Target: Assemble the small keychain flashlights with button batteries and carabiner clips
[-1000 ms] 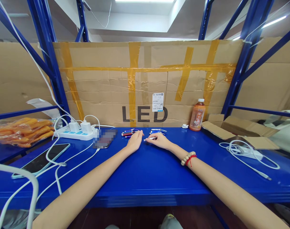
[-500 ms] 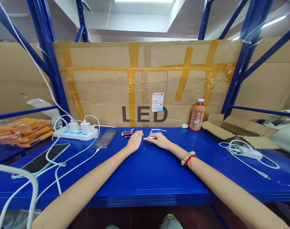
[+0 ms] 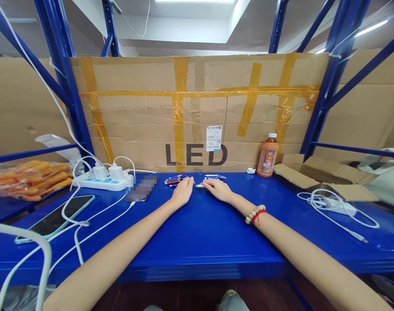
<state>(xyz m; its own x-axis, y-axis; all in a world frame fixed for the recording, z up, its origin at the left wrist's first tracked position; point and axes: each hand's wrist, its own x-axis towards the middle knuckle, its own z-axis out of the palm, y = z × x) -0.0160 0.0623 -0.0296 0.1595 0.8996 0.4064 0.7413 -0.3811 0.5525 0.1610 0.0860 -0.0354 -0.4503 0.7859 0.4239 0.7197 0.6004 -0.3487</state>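
Observation:
Both my arms reach forward over the blue shelf top [image 3: 200, 233]. My left hand [image 3: 183, 191] rests palm down with loosely curled fingers, its tips beside a small pile of red and blue pens [image 3: 174, 180]. My right hand [image 3: 219, 189] lies just to its right, fingers pinched on a silver pen [image 3: 200, 186] that points left toward my left hand. A second small pile of blue pens [image 3: 215, 177] lies right behind my right hand. On my right wrist is a bead bracelet with a red string [image 3: 255, 214].
A taped cardboard sheet marked LED [image 3: 197, 112] stands at the back. An orange drink bottle [image 3: 268, 156] and an open carton [image 3: 326, 177] stand at the right, with a white cable [image 3: 335, 207]. On the left lie a power strip [image 3: 102, 179], a phone [image 3: 54, 218] and bagged orange items [image 3: 28, 178].
My right hand has slid slightly toward the far side with the silver pen. My left hand has barely moved.

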